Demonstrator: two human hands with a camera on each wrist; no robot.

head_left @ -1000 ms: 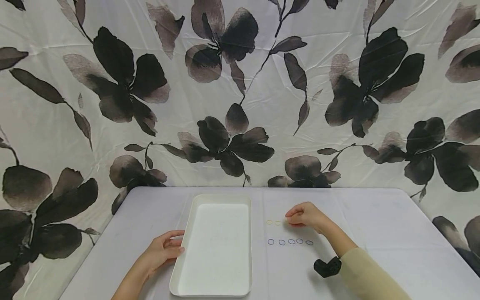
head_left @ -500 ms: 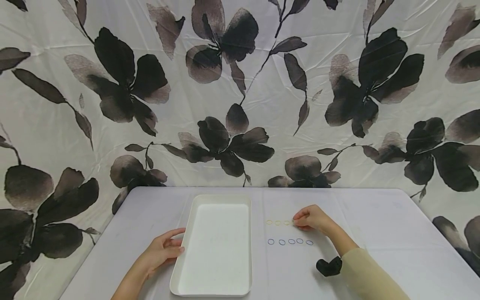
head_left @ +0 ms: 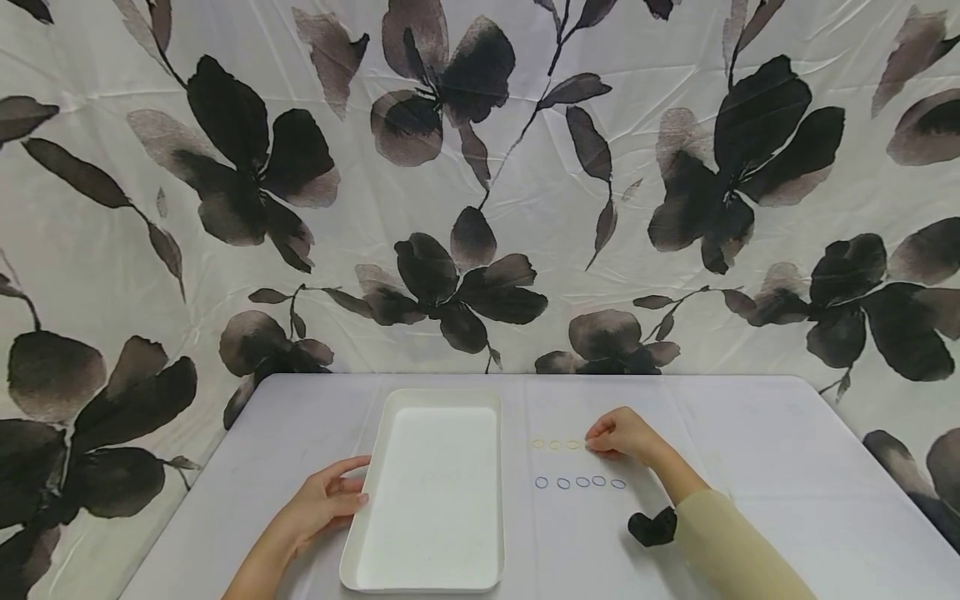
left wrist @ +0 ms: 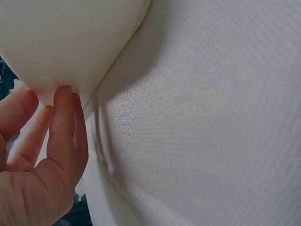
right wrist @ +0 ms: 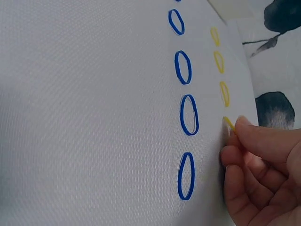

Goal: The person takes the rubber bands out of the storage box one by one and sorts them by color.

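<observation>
A white rectangular tray (head_left: 497, 467) lies on the table. At its left side my left hand (head_left: 318, 504) rests, its fairly straight fingertips touching the tray wall, as the left wrist view also shows. My right hand (head_left: 626, 435) is at the right end of a row of yellow rubber bands (head_left: 555, 445). Its thumb and forefinger pinch one yellow rubber band (right wrist: 228, 123), partly hidden by the fingers. Nearer to me runs a row of several blue rubber bands (head_left: 582, 482), spaced apart and flat on the cloth.
White cloth covers the table (head_left: 750, 467). Behind it hangs a white curtain (head_left: 570, 208) with dark flower prints. A black wrist strap or mount (head_left: 652, 527) is by the right sleeve (head_left: 735, 542).
My right hand has shifted slightly right along the yellow row, uncovering a third yellow rubber band, then stayed nearly still. The left hand and tray have not moved.
</observation>
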